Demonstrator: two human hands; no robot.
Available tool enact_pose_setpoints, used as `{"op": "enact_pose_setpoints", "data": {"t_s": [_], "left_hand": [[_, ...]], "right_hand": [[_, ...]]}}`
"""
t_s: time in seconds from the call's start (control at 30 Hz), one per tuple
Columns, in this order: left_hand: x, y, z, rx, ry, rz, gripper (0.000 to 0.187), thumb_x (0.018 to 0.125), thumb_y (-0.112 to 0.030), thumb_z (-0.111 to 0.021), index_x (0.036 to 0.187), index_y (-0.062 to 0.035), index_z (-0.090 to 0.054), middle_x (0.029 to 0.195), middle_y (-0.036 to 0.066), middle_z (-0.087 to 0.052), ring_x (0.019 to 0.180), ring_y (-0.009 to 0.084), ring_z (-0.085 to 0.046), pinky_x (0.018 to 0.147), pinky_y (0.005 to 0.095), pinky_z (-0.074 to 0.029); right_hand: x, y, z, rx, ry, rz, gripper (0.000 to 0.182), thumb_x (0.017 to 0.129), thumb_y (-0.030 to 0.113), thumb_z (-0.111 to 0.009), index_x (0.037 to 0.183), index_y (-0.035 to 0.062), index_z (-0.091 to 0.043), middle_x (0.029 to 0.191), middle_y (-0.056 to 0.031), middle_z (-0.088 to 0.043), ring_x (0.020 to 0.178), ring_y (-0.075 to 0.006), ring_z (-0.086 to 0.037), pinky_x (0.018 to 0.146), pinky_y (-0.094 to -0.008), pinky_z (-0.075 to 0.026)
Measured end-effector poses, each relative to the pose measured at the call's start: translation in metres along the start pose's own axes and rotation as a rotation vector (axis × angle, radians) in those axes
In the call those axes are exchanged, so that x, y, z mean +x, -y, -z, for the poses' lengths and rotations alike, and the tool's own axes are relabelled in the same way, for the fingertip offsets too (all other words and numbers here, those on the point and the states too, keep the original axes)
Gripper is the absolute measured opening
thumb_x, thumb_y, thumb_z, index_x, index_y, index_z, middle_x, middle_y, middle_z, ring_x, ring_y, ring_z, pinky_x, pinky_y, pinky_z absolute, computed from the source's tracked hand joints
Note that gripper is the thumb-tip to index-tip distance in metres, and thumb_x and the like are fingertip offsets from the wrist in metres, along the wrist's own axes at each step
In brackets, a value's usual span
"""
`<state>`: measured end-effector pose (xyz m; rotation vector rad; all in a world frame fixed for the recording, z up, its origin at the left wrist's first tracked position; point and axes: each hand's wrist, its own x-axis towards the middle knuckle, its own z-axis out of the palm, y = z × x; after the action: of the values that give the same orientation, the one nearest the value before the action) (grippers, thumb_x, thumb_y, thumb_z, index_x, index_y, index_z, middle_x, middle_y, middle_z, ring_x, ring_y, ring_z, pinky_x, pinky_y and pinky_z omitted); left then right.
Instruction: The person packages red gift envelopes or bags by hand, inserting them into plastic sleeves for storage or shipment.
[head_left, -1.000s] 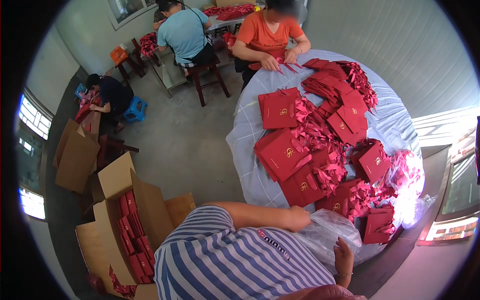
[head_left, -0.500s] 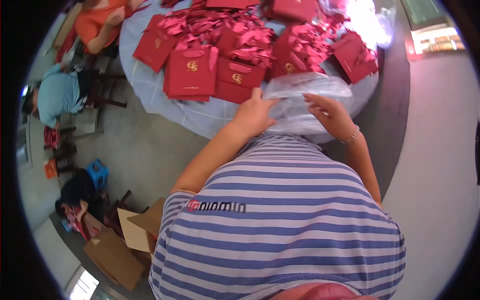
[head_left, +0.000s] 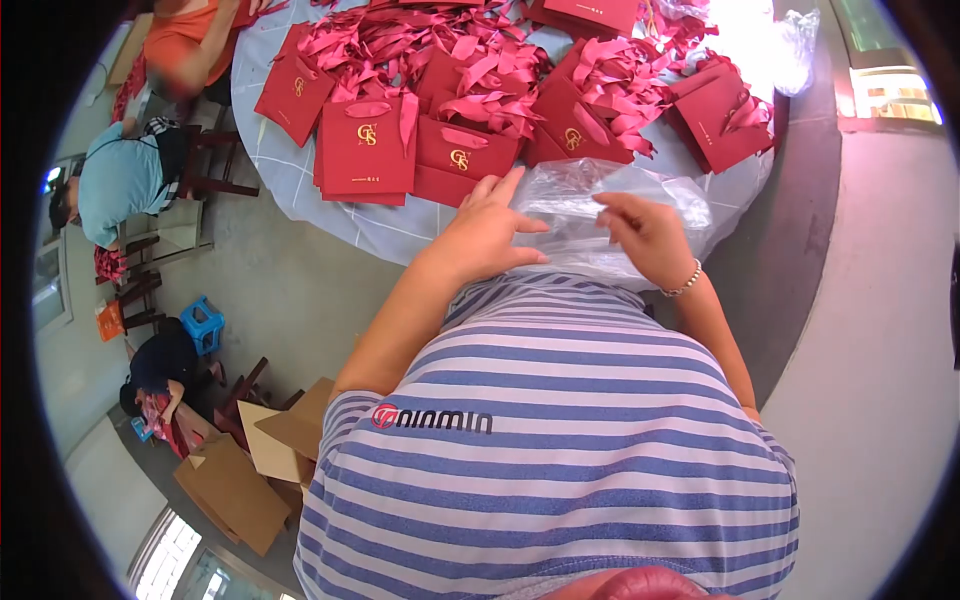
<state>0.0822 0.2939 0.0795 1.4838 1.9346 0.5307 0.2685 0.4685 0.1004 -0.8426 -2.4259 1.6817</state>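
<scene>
A sheet-like clear plastic bag (head_left: 570,225), crinkled and shiny, lies at the near edge of the table against my striped shirt. My left hand (head_left: 488,228) is at its left side with fingers and thumb spread, holding nothing. Over the bag's right half, my right hand (head_left: 650,238) has its fingers bent together at the plastic; the exact contact at the fingertips is hard to see. Just beyond my left hand are red paper gift bags (head_left: 465,155) with gold lettering and ribbon handles. Another stack of red gift bags (head_left: 365,150) lies to their left.
More red bags and loose pink-red ribbons (head_left: 480,75) cover the round table (head_left: 330,225) with its pale checked cloth. Crumpled plastic (head_left: 795,55) sits at the far right. Several people are at the left, near a blue stool (head_left: 202,325) and open cardboard boxes (head_left: 235,490).
My right hand's fingers have curled in more over the plastic. My left hand has shifted slightly left, its fingers and thumb apart. The view has moved a little.
</scene>
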Motion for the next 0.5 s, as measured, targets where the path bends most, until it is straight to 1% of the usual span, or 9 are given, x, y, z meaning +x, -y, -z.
{"op": "enact_pose_setpoints", "data": {"t_s": [0.07, 0.1, 0.17, 0.2, 0.3, 0.37, 0.4, 0.43, 0.5], "left_hand": [[-0.001, -0.006, 0.018, -0.012, -0.079, -0.102, 0.047, 0.072, -0.032, -0.079, 0.116, -0.0156, -0.069, 0.140, 0.023, -0.042, 0.127, 0.0389, -0.043, 0.105, 0.0419, -0.037], [0.002, -0.008, 0.026, -0.001, -0.072, -0.097, 0.047, 0.072, -0.032, -0.079, 0.116, -0.0156, -0.069, 0.140, 0.023, -0.042, 0.127, 0.0389, -0.043, 0.105, 0.0419, -0.037], [0.018, -0.010, 0.044, -0.112, -0.074, -0.134, 0.046, 0.075, -0.025, -0.077, 0.117, -0.0077, -0.066, 0.128, 0.020, -0.055, 0.117, 0.0344, -0.054, 0.098, 0.0388, -0.044], [0.029, -0.012, 0.051, -0.082, -0.165, -0.202, 0.044, 0.075, -0.018, -0.075, 0.115, -0.0018, -0.064, 0.112, 0.016, -0.064, 0.106, 0.0326, -0.060, 0.089, 0.0377, -0.049], [0.071, -0.007, 0.061, 0.126, -0.355, -0.170, 0.047, 0.071, -0.018, -0.075, 0.113, -0.0005, -0.063, 0.105, 0.016, -0.064, 0.103, 0.0336, -0.058, 0.089, 0.0406, -0.047], [0.099, 0.003, 0.059, 0.364, -0.412, -0.128, 0.056, 0.070, -0.021, -0.077, 0.119, -0.0019, -0.059, 0.108, 0.015, -0.063, 0.106, 0.0322, -0.056, 0.094, 0.0403, -0.043], [0.112, 0.008, 0.057, 0.401, -0.357, -0.063, 0.068, 0.068, -0.028, -0.079, 0.126, -0.0036, -0.054, 0.113, 0.013, -0.063, 0.112, 0.0310, -0.054, 0.099, 0.0476, -0.037], [0.122, 0.012, 0.055, 0.410, -0.355, -0.072, 0.068, 0.068, -0.028, -0.079, 0.126, -0.0036, -0.054, 0.113, 0.013, -0.063, 0.112, 0.0310, -0.054, 0.099, 0.0476, -0.037], [0.142, 0.009, 0.058, 0.462, -0.189, 0.050, 0.068, 0.065, -0.033, -0.081, 0.120, -0.0062, -0.053, 0.111, 0.012, -0.063, 0.114, 0.0320, -0.055, 0.100, 0.0590, -0.033]], "right_hand": [[0.012, -0.005, 0.001, 0.131, -0.292, 0.197, 0.018, 0.087, 0.005, -0.065, 0.105, 0.0012, -0.066, 0.080, -0.0033, -0.066, 0.067, -0.0078, -0.059, 0.062, -0.0231, -0.048], [0.024, -0.008, -0.002, 0.298, -0.459, 0.299, 0.015, 0.087, 0.004, -0.067, 0.101, -0.0001, -0.066, 0.085, -0.0031, -0.067, 0.072, -0.0074, -0.061, 0.065, -0.0220, -0.050], [0.034, -0.014, 0.008, 0.260, -0.560, 0.059, 0.016, 0.086, 0.006, -0.069, 0.099, -0.0016, -0.064, 0.086, -0.0044, -0.067, 0.076, -0.0088, -0.063, 0.068, -0.0216, -0.051], [0.042, -0.029, 0.010, 0.267, -0.573, 0.011, 0.022, 0.083, 0.011, -0.074, 0.098, -0.0014, -0.063, 0.086, -0.0067, -0.068, 0.075, -0.0102, -0.064, 0.066, -0.0229, -0.052], [0.050, -0.063, 0.012, 0.011, -0.448, -0.126, 0.041, 0.076, 0.028, -0.081, 0.095, -0.0027, -0.063, 0.084, -0.0089, -0.068, 0.071, -0.0126, -0.066, 0.062, -0.0261, -0.051], [0.050, -0.067, 0.009, 0.141, -0.312, -0.296, 0.048, 0.075, 0.033, -0.081, 0.097, -0.0045, -0.064, 0.084, -0.0103, -0.069, 0.069, -0.0129, -0.065, 0.061, -0.0271, -0.051], [0.050, -0.067, 0.009, 0.111, -0.273, -0.315, 0.051, 0.075, 0.035, -0.081, 0.100, -0.0055, -0.065, 0.084, -0.0112, -0.070, 0.067, -0.0131, -0.064, 0.062, -0.0273, -0.051], [0.053, -0.071, 0.008, 0.118, -0.282, -0.311, 0.051, 0.075, 0.035, -0.081, 0.100, -0.0055, -0.065, 0.084, -0.0112, -0.070, 0.067, -0.0131, -0.064, 0.062, -0.0273, -0.051], [0.060, -0.076, 0.007, 0.142, -0.195, -0.317, 0.051, 0.075, 0.035, -0.080, 0.103, -0.0057, -0.066, 0.086, -0.0114, -0.070, 0.067, -0.0123, -0.063, 0.063, -0.0269, -0.050]]}}
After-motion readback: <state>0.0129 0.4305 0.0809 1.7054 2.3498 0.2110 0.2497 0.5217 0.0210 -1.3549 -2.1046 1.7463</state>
